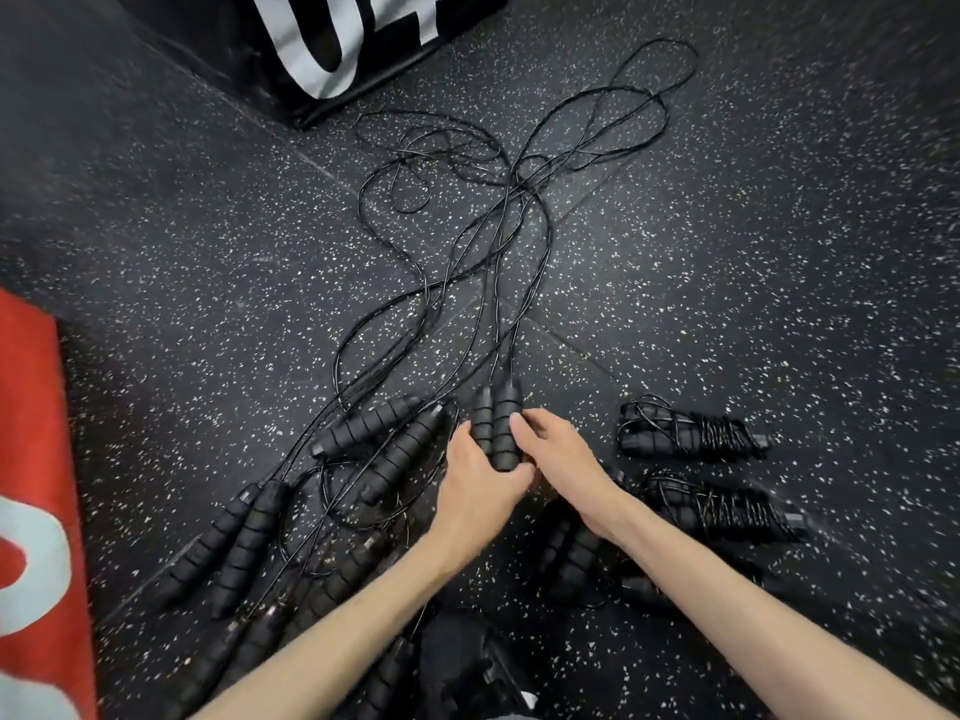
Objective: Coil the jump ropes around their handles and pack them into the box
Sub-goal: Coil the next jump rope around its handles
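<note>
I see the black speckled floor [727, 283] filling nearly the whole frame. A black box with large white lettering [332, 39] sits at the upper left, and a red mat with pale lettering [36, 485] runs down the left edge. Loose black ropes [498, 200] sprawl in tangled loops from the upper centre down toward the middle.

Right of centre, two already coiled jump ropes [696, 439] lie one below the other, long axes roughly left to right, well apart from my hands. At the lower left, uncoiled handle pairs [234, 543] lie slanting, their rope ends toward the upper right.

At the centre, the pair of black foam handles [497, 428] I am working on lies side by side and touching, long axis nearly vertical in the frame, rope ends pointing toward the top. My left hand [480, 485] grips the pair from the left and below, fingers curled round its lower end. My right hand [556, 454] comes in from the right, its thumb [519, 426] pressed on the right handle, fingers wrapped behind, so it too holds the pair.
</note>
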